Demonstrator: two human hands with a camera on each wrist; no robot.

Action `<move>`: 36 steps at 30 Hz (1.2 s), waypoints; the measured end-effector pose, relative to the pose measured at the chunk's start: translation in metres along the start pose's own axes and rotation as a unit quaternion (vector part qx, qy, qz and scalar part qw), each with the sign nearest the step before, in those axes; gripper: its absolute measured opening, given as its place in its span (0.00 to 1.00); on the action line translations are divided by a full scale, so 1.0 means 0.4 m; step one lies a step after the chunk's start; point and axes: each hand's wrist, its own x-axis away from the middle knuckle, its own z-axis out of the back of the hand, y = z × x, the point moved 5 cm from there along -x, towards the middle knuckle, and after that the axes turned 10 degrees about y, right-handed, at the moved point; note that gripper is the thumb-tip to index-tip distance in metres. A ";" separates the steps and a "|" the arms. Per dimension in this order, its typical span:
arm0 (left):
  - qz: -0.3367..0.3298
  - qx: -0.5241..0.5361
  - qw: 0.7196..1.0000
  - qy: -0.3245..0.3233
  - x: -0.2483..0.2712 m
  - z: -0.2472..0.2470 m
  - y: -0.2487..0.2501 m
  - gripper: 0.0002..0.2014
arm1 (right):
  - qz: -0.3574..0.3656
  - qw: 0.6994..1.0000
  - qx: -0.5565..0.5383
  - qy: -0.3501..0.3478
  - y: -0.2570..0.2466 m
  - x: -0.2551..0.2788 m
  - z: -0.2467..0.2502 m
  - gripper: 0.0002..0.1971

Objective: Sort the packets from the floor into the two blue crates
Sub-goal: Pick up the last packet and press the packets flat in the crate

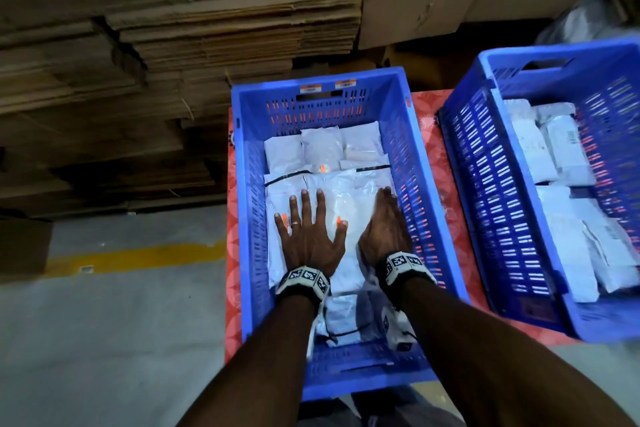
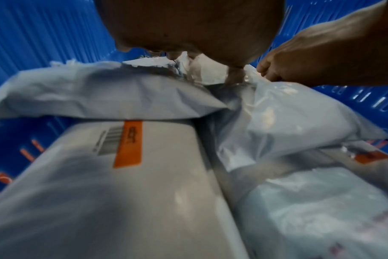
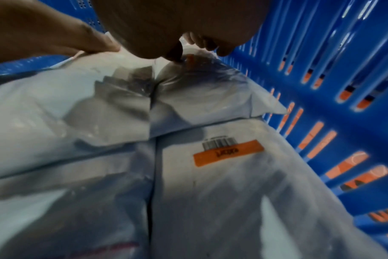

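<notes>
The nearer blue crate (image 1: pixel 246 218) holds several white packets in layers. My left hand (image 1: pixel 308 229) lies flat with fingers spread on the top white packet (image 1: pixel 346 208). My right hand (image 1: pixel 384 218) rests on the same layer beside the crate's right wall, fingers stretched forward, palm side hidden. The left wrist view has the left palm (image 2: pixel 188 26) over a crumpled packet (image 2: pixel 100 94), above a packet with an orange label (image 2: pixel 126 143). Below my right hand (image 3: pixel 177 22) lies another orange-labelled packet (image 3: pixel 228 152). The second blue crate (image 1: pixel 485 184) at the right holds several white packets (image 1: pixel 561 149).
Both crates stand on a red patterned mat (image 1: pixel 429 135). Stacks of flattened cardboard (image 1: pixel 207 28) rise behind and to the left. A cardboard box (image 1: pixel 20 246) sits at the far left on the grey floor, which has a yellow line (image 1: pixel 138 253).
</notes>
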 end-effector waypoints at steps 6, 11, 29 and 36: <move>-0.008 -0.004 1.000 -0.002 -0.019 0.000 -0.013 0.36 | 0.026 0.999 -0.005 -0.027 0.015 -0.007 -0.016 0.40; 0.014 0.001 1.000 -0.005 -0.006 -0.007 -0.021 0.36 | 0.027 1.000 -0.009 -0.014 0.018 -0.007 -0.012 0.39; 0.045 -0.019 0.998 0.029 0.018 -0.018 -0.077 0.31 | 0.086 0.996 0.015 0.030 -0.084 0.031 -0.040 0.33; 0.053 -0.027 0.998 0.013 0.013 -0.039 -0.077 0.31 | 0.075 0.996 0.040 0.017 -0.077 0.024 -0.073 0.33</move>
